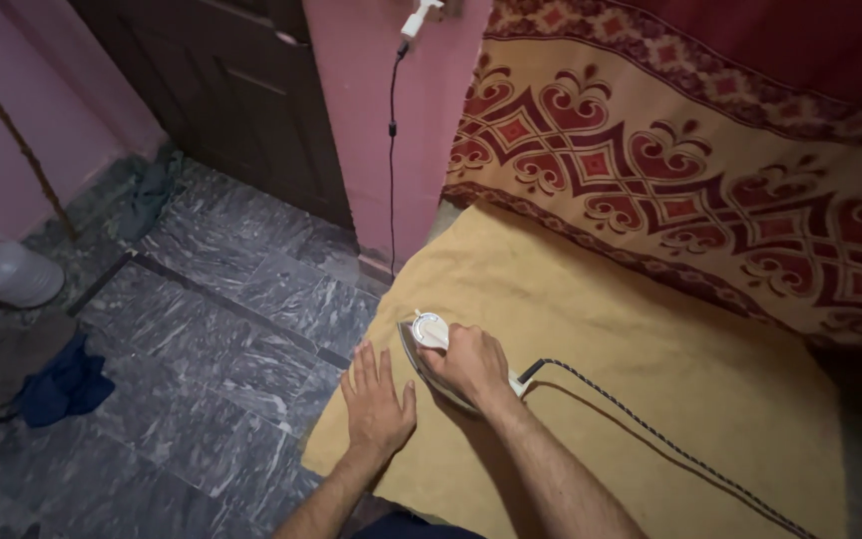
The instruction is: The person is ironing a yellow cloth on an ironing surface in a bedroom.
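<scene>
At lower centre, the right hand (471,364) clamped the iron (429,344) to steer it — the left hand (376,404) lay flat, fingers spread, pinning the cloth (631,339).

The right hand (471,364) is hiding the handle of the iron (429,344), whose braided cord (670,449) is running off the bottom edge, both forearms likewise being cropped there.

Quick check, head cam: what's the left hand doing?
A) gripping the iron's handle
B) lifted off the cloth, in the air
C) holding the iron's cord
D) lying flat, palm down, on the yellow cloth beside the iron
D: the left hand lies flat with fingers spread on the yellow cloth, just left of the iron, whose handle the right hand grips.
</scene>
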